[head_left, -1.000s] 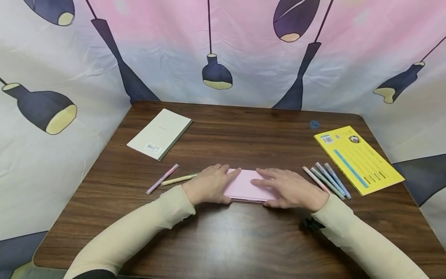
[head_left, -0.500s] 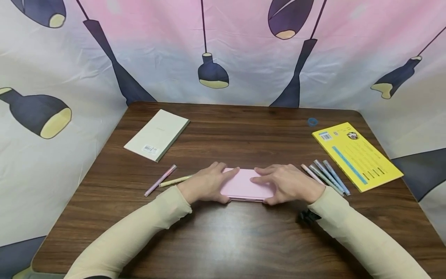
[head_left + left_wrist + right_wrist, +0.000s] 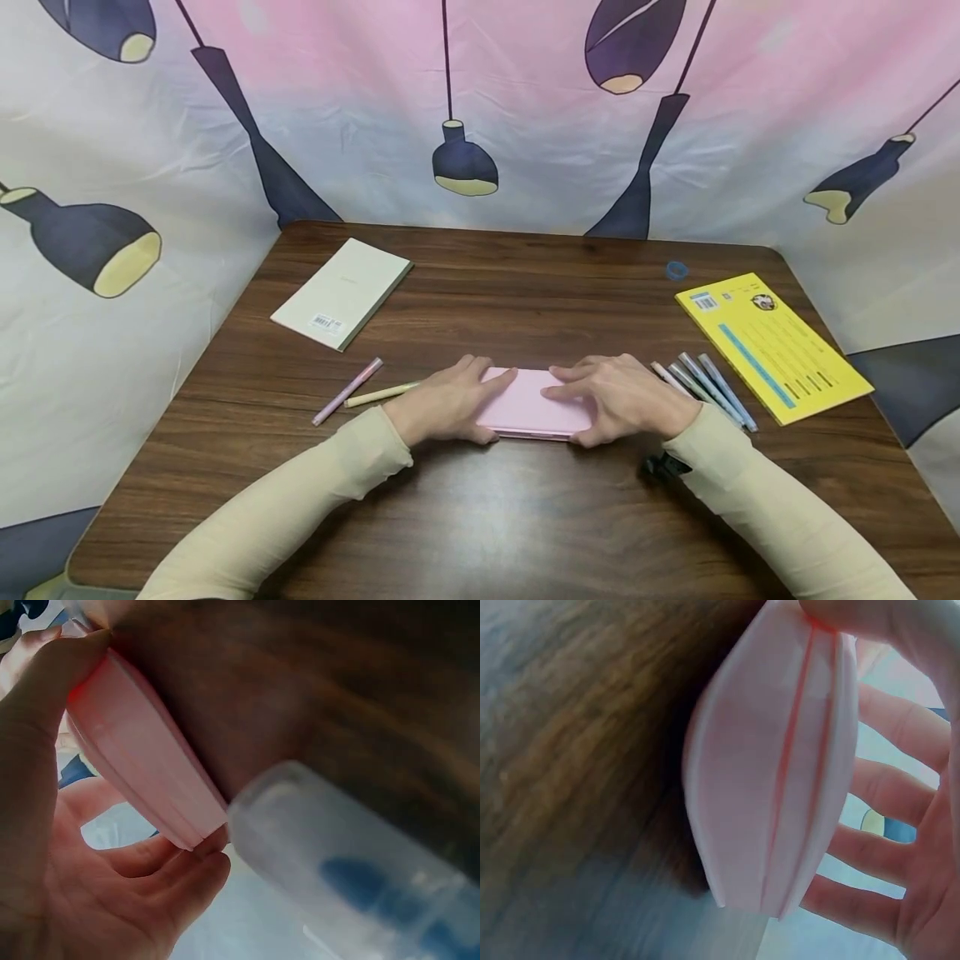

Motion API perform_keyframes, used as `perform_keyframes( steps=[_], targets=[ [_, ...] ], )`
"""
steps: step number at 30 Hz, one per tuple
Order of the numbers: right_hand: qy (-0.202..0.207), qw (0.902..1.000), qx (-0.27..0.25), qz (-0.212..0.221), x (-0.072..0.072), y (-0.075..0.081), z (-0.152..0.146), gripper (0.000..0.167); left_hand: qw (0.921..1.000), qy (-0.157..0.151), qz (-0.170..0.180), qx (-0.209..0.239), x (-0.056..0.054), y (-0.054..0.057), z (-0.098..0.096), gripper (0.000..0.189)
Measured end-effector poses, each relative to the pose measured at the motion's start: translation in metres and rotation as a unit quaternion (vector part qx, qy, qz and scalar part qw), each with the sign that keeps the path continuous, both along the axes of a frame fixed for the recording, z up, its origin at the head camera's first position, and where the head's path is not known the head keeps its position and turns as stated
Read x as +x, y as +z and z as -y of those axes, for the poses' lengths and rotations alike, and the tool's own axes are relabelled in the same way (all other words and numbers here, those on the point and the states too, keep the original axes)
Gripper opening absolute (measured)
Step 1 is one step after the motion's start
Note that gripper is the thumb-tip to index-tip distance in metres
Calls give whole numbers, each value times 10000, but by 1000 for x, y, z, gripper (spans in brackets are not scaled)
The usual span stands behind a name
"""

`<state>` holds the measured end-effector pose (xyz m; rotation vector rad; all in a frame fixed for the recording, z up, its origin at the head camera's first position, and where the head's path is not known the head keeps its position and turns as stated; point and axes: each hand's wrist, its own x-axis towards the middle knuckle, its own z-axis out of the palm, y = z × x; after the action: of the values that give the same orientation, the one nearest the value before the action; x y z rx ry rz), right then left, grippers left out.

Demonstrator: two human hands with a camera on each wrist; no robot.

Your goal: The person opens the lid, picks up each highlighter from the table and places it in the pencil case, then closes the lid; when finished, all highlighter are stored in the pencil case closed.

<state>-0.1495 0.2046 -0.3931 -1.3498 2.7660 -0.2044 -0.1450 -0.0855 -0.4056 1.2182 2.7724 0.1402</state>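
Note:
Between both hands, near the middle of the table, lies a flat pink box (image 3: 531,406) with rounded ends. My left hand (image 3: 447,402) grips its left end, thumb at the near edge and index finger over the top. On the opposite end my right hand (image 3: 621,400) holds on the same way, knuckles arched. The left wrist view shows the smooth pink end wall (image 3: 142,742) between thumb and fingers. In the right wrist view, seam lines run along the other end (image 3: 742,772), close over the wood. The far fingers are partly hidden in the head view.
A purple pen (image 3: 347,392) and a yellow pen (image 3: 381,394) lie left of the box. Several pens (image 3: 716,387) sit right, beside a yellow book (image 3: 780,342). Further back are a pale notebook (image 3: 345,292) and a blue ring (image 3: 677,270). A patterned cloth (image 3: 540,158) hangs behind the table.
The head view shifts slightly. Both hands keep hold of the pink box, which stays in about the same place; the right hand's fingers have bent a little more.

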Motion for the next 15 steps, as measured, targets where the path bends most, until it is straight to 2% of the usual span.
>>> perform_keyframes(
  steps=[4, 7, 11, 15],
  targets=[
    [63, 9994, -248, 220, -4, 4, -2, 62, 9999, -74, -35, 91, 0, 1, 2, 94],
    [56, 9988, -316, 381, -7, 6, -4, 60, 9999, -17, 81, 135, -1, 2, 3, 95],
    [46, 9968, -467, 648, -10, 7, -6, 58, 9965, 339, 626, 443, -4, 1, 7, 100],
    [47, 9893, -774, 1235, -15, 9, -11, 55, 9837, 627, 1307, 1065, -6, -3, 16, 110]
  ],
)
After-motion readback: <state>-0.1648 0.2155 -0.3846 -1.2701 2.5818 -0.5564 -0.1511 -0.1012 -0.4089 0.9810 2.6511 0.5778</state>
